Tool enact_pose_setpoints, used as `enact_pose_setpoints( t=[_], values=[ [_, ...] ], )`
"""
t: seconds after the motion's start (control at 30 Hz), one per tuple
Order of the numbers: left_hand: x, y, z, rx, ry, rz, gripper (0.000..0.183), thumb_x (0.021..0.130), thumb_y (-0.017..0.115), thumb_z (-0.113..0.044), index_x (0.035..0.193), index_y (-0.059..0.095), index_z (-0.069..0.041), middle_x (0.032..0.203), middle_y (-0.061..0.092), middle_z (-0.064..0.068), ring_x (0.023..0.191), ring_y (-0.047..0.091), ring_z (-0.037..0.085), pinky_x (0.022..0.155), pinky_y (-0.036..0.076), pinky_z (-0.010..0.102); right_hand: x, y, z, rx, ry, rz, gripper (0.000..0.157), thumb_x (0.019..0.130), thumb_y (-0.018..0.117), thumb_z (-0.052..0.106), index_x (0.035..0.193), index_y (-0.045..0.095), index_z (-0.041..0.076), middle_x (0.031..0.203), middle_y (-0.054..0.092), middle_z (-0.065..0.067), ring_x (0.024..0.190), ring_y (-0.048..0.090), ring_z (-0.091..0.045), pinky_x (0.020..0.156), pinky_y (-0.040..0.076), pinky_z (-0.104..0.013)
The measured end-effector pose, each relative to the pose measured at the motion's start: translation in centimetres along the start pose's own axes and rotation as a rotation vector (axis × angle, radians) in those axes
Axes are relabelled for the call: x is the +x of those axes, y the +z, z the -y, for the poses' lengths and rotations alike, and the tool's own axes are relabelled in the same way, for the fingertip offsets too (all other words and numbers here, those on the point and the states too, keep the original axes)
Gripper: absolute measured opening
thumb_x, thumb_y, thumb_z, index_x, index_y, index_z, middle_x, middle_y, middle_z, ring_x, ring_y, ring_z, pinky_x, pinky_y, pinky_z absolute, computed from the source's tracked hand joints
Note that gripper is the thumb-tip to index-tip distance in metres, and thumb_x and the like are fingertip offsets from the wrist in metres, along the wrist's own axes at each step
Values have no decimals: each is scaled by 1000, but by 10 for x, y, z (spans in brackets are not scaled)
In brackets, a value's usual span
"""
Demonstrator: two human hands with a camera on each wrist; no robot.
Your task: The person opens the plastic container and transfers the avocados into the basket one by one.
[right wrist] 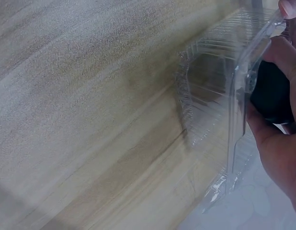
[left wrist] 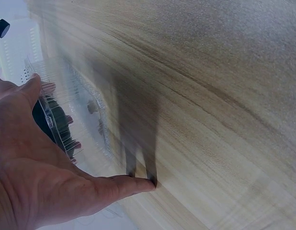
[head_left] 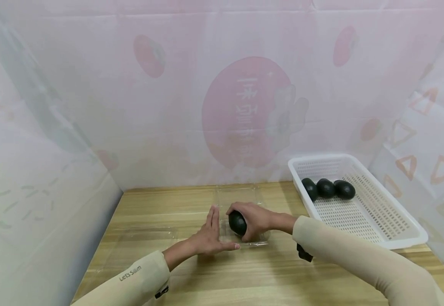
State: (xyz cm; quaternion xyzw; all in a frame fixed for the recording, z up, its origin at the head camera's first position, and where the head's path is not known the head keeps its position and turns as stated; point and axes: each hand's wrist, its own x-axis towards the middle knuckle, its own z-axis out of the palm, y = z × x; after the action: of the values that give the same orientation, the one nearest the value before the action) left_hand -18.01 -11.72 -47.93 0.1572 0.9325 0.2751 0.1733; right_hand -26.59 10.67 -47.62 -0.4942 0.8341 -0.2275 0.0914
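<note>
A dark avocado (head_left: 237,223) is gripped by the right hand (head_left: 255,217), with fingers and thumb curled round its sides. Hand and avocado are at the opening of a clear plastic clamshell box (right wrist: 205,103) on the table, its lid (head_left: 237,195) folded back toward the wall. The left hand (head_left: 209,238) is at the box's left front corner, fingers straight and thumb stretched along the front edge. In the left wrist view the avocado (left wrist: 42,117) shows dark behind the box's ribbed wall, partly hidden by the left hand.
At the right stands a white perforated basket (head_left: 398,221) holding three more dark avocados (head_left: 325,188) near its left side. Another clear plastic container (head_left: 141,233) lies on the wooden table (head_left: 222,280) at the left. A printed sheet (head_left: 168,127) hangs along the back.
</note>
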Motion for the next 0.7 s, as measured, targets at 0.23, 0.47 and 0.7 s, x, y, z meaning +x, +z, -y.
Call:
enact_pose_setpoints(
  t=[0.23,0.47,0.7],
  values=[
    [-1,0,-1,3,-8,8,131,92,74,-64,166,-7,8,173,-14,29,152,26,59,118,37,62,-4,-8,6,79,35,-38,81,71,98,10,140,56,2,131,64,-8,114,64,-22,96,56,-36],
    [0,1,0,-6,-8,0,131,91,74,-64,166,-7,7,173,-13,29,153,24,57,117,38,62,-8,-17,10,98,61,-89,84,67,100,10,139,57,2,134,65,-11,117,65,-25,99,55,-40],
    [1,1,0,13,-8,-3,132,91,74,-66,165,-7,8,173,-13,30,154,24,56,117,39,61,-12,-26,10,115,72,-134,83,67,99,10,139,57,4,133,66,-10,114,66,-24,96,56,-37]
  ],
)
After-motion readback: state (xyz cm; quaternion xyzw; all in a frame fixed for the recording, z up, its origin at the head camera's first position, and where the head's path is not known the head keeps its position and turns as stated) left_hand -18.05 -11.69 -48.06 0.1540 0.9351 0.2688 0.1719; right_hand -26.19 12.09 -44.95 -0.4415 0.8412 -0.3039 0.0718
